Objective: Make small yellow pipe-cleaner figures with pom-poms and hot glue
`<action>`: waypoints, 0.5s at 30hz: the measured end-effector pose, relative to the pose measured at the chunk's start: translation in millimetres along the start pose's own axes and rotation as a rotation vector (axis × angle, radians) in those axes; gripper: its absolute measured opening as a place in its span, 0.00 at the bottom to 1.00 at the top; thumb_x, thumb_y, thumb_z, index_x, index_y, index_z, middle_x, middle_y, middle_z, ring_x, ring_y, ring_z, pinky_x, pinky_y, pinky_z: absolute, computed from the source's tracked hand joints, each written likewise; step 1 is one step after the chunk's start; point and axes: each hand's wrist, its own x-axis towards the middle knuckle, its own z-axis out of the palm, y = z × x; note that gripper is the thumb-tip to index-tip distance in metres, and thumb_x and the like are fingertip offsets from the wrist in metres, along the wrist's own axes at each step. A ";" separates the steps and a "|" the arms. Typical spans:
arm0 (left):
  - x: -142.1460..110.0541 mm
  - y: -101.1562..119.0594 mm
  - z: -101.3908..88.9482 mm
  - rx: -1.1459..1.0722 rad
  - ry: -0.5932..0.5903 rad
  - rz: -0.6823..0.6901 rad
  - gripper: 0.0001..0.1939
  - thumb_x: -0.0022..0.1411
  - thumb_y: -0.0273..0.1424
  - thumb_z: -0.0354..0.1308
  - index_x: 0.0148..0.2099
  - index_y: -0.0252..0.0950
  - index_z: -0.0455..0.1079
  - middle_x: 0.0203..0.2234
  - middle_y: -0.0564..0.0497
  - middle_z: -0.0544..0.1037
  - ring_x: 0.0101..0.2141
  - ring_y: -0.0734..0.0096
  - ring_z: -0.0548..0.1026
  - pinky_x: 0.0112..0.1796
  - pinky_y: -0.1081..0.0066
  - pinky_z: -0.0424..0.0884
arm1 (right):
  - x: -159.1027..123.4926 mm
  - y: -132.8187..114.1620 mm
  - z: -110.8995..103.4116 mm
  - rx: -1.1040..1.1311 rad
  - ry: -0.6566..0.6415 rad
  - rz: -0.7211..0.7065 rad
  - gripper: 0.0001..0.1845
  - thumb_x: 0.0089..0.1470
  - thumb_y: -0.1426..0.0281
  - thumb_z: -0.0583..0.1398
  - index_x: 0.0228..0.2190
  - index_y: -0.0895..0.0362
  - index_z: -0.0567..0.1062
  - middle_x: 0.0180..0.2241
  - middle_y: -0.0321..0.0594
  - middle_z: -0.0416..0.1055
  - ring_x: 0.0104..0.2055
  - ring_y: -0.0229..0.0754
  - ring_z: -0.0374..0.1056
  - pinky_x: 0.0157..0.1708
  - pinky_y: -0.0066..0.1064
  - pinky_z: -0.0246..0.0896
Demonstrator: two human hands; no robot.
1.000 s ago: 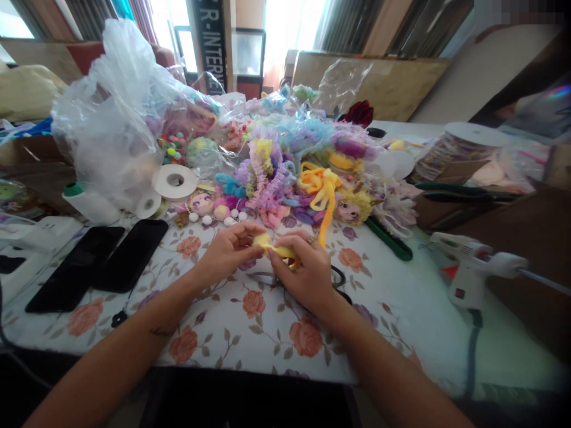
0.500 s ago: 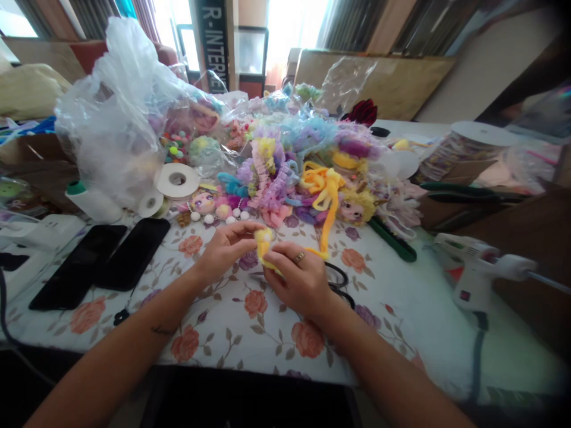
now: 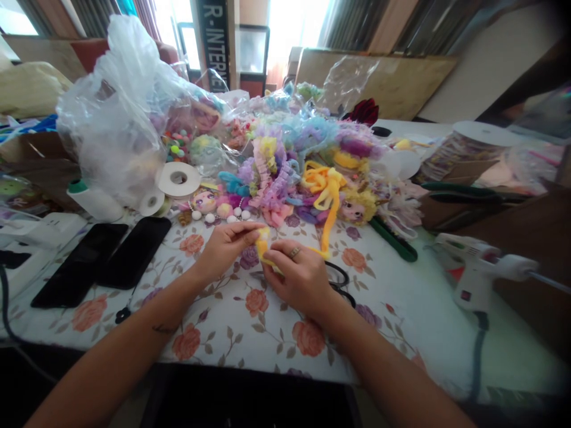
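Bench state: the yellow cord [image 3: 263, 245] is held between the two hands, just above the flowered cloth [image 3: 214, 342] near the front middle of the bench. Left hand [image 3: 225, 249]: thumb and fingers pinch the upper end of the short gathered part. Right hand [image 3: 298, 274]: fingers curled, thumb and forefinger pinching the lower part of the same piece; exact grip partly hidden by the knuckles. Progress, as judged: only a small portion is gathered at the fingertips, with a paler patch at its top; whether it is knotted, folded or stuck cannot be told. The greater length is unworked. It runs out past the right hand, bends up, and joins a loose yellow bundle [image 3: 322, 178] on the heap, so no cut shows between the two. Scissors [image 3: 339, 274] lie partly under and beside the right hand, held by neither hand. Glue gun [image 3: 468, 267] sits well apart on the right, also out of hand. A doll head [image 3: 353, 208] with yellow curls rests beside the bundle, not attached to the held piece as far as visible.
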 end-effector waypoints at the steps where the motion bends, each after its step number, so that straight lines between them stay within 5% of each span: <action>1: 0.0 0.2 -0.2 0.025 0.007 0.000 0.14 0.60 0.38 0.62 0.45 0.37 0.79 0.41 0.49 0.82 0.43 0.64 0.78 0.46 0.68 0.72 | -0.3 -0.2 0.4 0.001 -0.025 0.006 0.07 0.56 0.73 0.58 0.28 0.57 0.76 0.31 0.42 0.76 0.32 0.41 0.73 0.31 0.30 0.67; 6: 1.0 -2.4 -1.5 0.122 0.072 0.019 0.14 0.61 0.38 0.60 0.45 0.36 0.78 0.39 0.48 0.82 0.39 0.64 0.78 0.41 0.68 0.73 | 1.6 1.0 -0.2 0.034 -0.062 0.038 0.13 0.57 0.65 0.59 0.24 0.58 0.75 0.29 0.44 0.75 0.31 0.42 0.72 0.32 0.31 0.67; 11: 4.1 -4.2 -3.3 0.088 0.107 -0.013 0.15 0.58 0.38 0.62 0.43 0.34 0.78 0.36 0.47 0.82 0.38 0.63 0.78 0.41 0.66 0.74 | 8.6 17.3 -24.3 -0.128 0.142 0.145 0.10 0.56 0.71 0.60 0.24 0.57 0.76 0.28 0.41 0.77 0.31 0.41 0.73 0.31 0.30 0.66; 15: 4.8 -3.7 -3.9 0.051 0.123 -0.045 0.16 0.56 0.39 0.63 0.42 0.33 0.78 0.37 0.46 0.82 0.39 0.61 0.78 0.42 0.65 0.74 | -20.3 40.6 -63.0 -0.205 0.440 0.577 0.10 0.57 0.68 0.59 0.27 0.57 0.77 0.27 0.41 0.76 0.31 0.43 0.73 0.36 0.35 0.67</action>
